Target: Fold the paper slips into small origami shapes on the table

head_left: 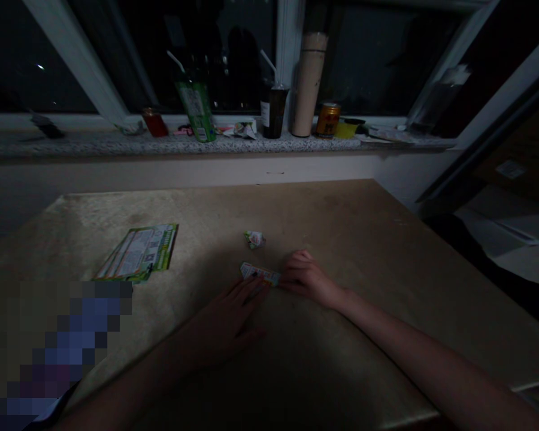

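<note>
A folded strip of printed paper [248,269] lies on the table between my hands. My left hand [236,314] rests on its lower left part, fingers stretched out and lying flat. At the strip's right end, my right hand [309,278] has its fingers curled together, the fingertips hiding that end. A small folded paper piece [254,239] with the same green and white print sits just beyond the strip. To the left lies a fanned stack of green and white printed sheets [139,251].
The brown table [350,227] reaches to the wall below a window. On the stone sill [233,145] stand a green bottle with a straw [195,108], a dark drink cup [273,114], a beige flask [309,84] and an orange can [327,120]. A pixelated patch covers the lower left.
</note>
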Demonstrator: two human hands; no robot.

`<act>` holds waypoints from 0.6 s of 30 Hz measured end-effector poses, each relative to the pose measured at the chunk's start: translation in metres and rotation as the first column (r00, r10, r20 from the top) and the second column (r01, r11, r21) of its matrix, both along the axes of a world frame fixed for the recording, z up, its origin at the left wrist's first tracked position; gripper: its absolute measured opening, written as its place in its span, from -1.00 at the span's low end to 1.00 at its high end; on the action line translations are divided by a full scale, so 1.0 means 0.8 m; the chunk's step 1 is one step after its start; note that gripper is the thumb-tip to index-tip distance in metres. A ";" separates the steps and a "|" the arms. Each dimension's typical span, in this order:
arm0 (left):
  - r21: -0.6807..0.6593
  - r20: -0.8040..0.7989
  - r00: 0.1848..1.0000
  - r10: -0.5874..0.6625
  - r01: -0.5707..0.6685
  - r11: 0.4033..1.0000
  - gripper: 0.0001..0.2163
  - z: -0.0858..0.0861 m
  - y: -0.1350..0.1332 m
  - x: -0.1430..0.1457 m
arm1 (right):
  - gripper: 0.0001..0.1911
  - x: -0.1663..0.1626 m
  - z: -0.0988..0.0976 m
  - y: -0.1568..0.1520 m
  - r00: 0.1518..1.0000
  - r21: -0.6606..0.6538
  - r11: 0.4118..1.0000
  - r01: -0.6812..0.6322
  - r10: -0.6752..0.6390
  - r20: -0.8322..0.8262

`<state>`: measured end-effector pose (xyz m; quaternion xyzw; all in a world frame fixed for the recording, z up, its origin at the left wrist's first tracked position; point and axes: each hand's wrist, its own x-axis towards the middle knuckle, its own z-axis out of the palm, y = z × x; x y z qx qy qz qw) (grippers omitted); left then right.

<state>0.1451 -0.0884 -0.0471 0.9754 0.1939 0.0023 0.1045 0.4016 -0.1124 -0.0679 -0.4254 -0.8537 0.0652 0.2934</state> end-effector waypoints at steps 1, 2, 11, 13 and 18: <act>0.000 -0.004 1.000 0.001 -0.001 1.000 -0.39 0.000 0.000 0.000 | -0.79 -0.001 0.001 0.000 1.000 -0.033 0.999 0.006 -0.006 -0.003; -0.001 -0.009 1.000 0.002 -0.002 1.000 -0.39 0.000 0.000 0.001 | -0.79 -0.002 0.003 0.000 1.000 -0.063 0.998 0.014 -0.015 -0.006; 0.009 -0.016 1.000 -0.010 0.010 1.000 -0.34 -0.003 -0.003 0.002 | -0.86 -0.008 0.008 0.002 0.999 -0.148 0.988 0.041 -0.038 0.020; 0.016 -0.017 1.000 -0.005 0.005 1.000 -0.35 -0.004 -0.002 0.002 | -0.88 -0.009 0.007 0.004 0.999 -0.165 0.985 0.051 -0.048 0.018; 0.049 0.002 1.000 -0.021 0.021 0.999 -0.39 -0.005 0.001 0.004 | -0.88 -0.013 0.006 0.007 0.998 -0.192 0.979 0.065 -0.060 0.034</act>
